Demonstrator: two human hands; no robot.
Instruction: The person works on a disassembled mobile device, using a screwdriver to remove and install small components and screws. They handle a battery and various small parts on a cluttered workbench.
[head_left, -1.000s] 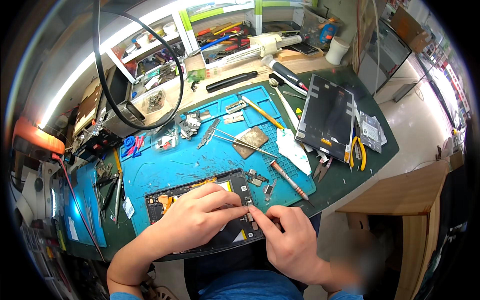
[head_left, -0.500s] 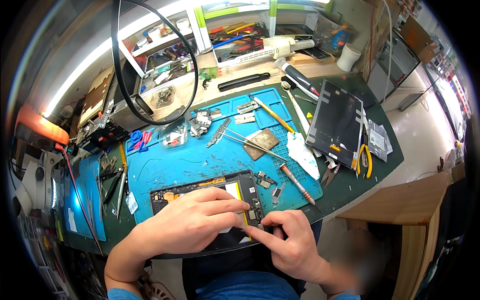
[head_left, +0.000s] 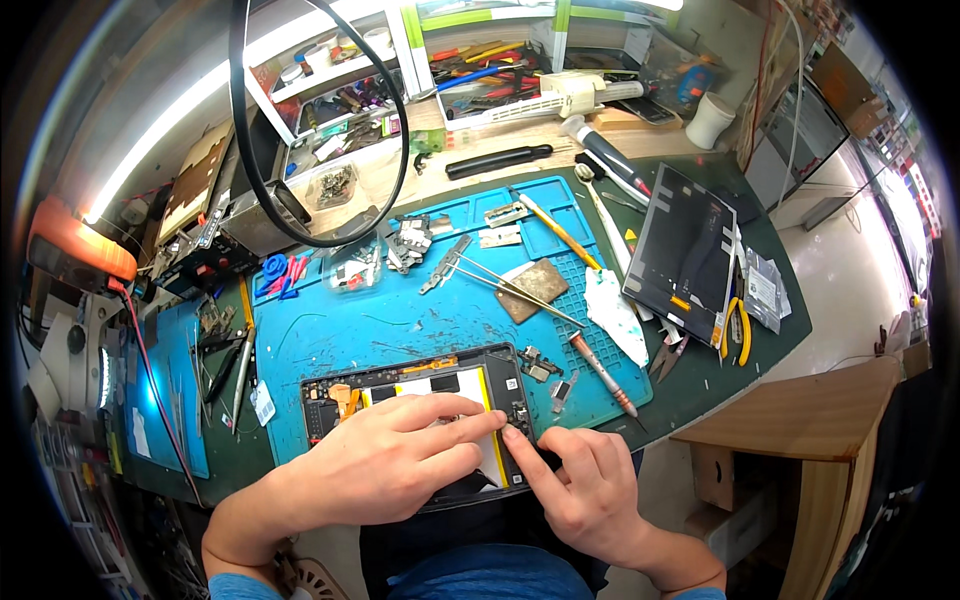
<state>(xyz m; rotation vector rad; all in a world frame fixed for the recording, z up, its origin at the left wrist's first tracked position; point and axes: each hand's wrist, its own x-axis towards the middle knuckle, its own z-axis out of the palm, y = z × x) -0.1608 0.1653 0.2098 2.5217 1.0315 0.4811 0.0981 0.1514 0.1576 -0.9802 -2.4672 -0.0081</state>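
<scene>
Silvery metal tweezers [head_left: 572, 320] and a slim screwdriver [head_left: 602, 373] lie beyond the opened tablet [head_left: 327, 398], a black display panel [head_left: 683, 250] farther right; the left hand [head_left: 390, 455] hides much of the tablet's middle. The tablet lies beneath that hand's outstretched fingers, while the right hand [head_left: 590, 490] reaches its right end, index extended, other fingers curled — whether either pinches anything, I cannot tell. Underneath spreads a blue mat [head_left: 340, 325] on a dark green bench [head_left: 680, 400], shelves [head_left: 328, 80] behind.

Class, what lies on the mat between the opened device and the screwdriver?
Between the opened device and the screwdriver, the head view shows small dark parts and, lower down, a silvery piece, on the blue mat.
</scene>
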